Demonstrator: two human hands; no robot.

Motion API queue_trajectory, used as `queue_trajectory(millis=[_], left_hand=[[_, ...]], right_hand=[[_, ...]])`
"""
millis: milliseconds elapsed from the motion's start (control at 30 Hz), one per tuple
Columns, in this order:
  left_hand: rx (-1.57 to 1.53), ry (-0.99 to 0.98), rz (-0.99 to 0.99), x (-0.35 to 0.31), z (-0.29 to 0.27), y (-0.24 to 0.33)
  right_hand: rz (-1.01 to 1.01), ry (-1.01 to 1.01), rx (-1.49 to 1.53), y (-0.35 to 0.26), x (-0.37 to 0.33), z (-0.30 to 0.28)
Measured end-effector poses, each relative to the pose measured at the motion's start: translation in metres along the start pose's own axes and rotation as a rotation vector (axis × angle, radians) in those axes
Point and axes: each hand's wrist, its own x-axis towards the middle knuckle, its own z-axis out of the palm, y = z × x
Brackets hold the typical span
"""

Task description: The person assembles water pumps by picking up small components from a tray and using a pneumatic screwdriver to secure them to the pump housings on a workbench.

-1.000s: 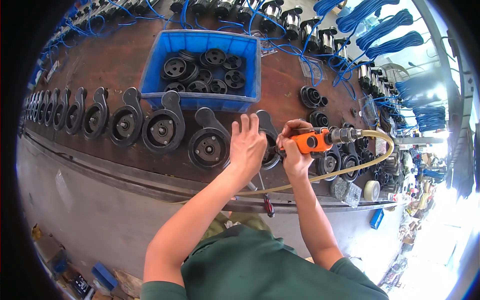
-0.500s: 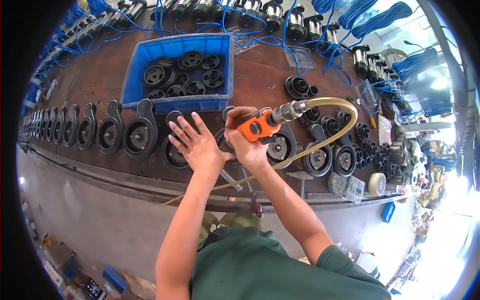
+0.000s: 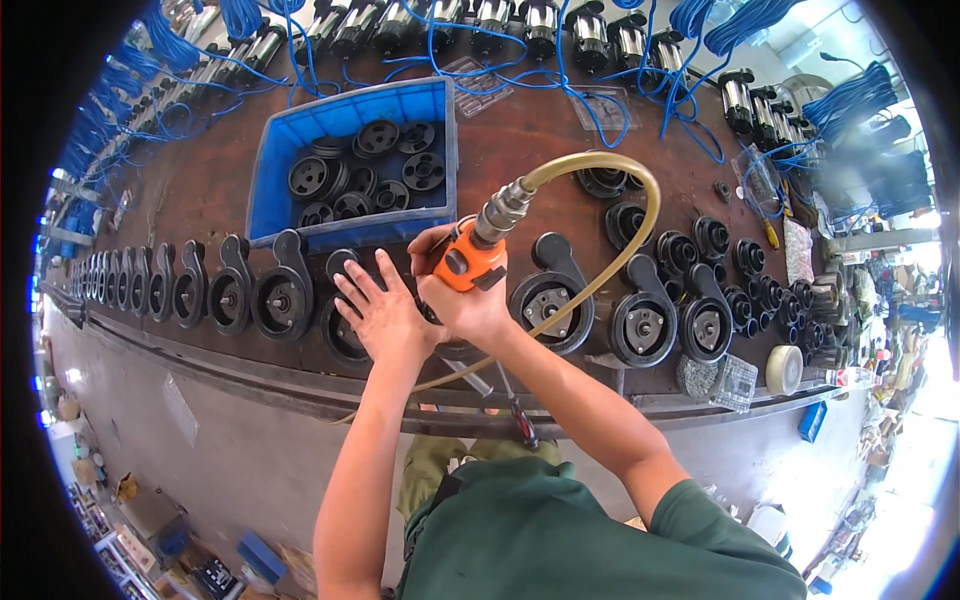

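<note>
My right hand (image 3: 462,308) is wrapped around an orange air-powered driver (image 3: 466,260). A metal coupling (image 3: 503,211) joins the tool to a yellowish hose (image 3: 652,200) that loops right and back under my forearm. My left hand (image 3: 388,322) lies flat with fingers spread over a black round pump casing (image 3: 338,328), its thumb side close to my right hand. The tool's tip and whatever sits below it are hidden by my hands. Right of them lies another pump casing (image 3: 552,310) with a metal plate and shaft in its middle.
Similar casings (image 3: 283,300) line the bench edge on both sides. A blue crate (image 3: 452,150) holds round black parts. Small black fittings (image 3: 710,240) and a tape roll (image 3: 784,370) stand at right. A screwdriver (image 3: 523,422) overhangs the edge. Steel motors (image 3: 540,28) with blue cables stand behind.
The view has shifted slightly. My right hand and the driver have moved a little left, closer to my left hand, and the hose loop has swung left too. The left hand remains spread.
</note>
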Motion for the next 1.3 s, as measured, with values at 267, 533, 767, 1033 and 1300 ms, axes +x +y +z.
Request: queue_trajectory(millis=[267, 533, 767, 1033, 1300], left_hand=[[-0.066, 0.105, 0.058, -0.005, -0.001, -0.002], [-0.079, 0.141, 0.068, -0.004, 0.006, -0.007], [0.008, 0.288, 0.133, 0.002, 0.034, -0.017], [0.096, 0.241, 0.085, 0.008, 0.042, -0.019], [-0.771, 0.411, 0.212, -0.096, 0.007, -0.042]], right_hand=[[0.065, 0.012, 0.004, -0.003, 0.001, 0.002], [0.0, -0.026, -0.011, -0.006, 0.002, 0.008], [-0.114, -0.213, -0.208, 0.005, 0.001, 0.011], [-0.197, -0.302, -0.288, 0.003, -0.002, 0.023], [-0.023, -0.354, -0.361, 0.008, -0.014, 0.009]])
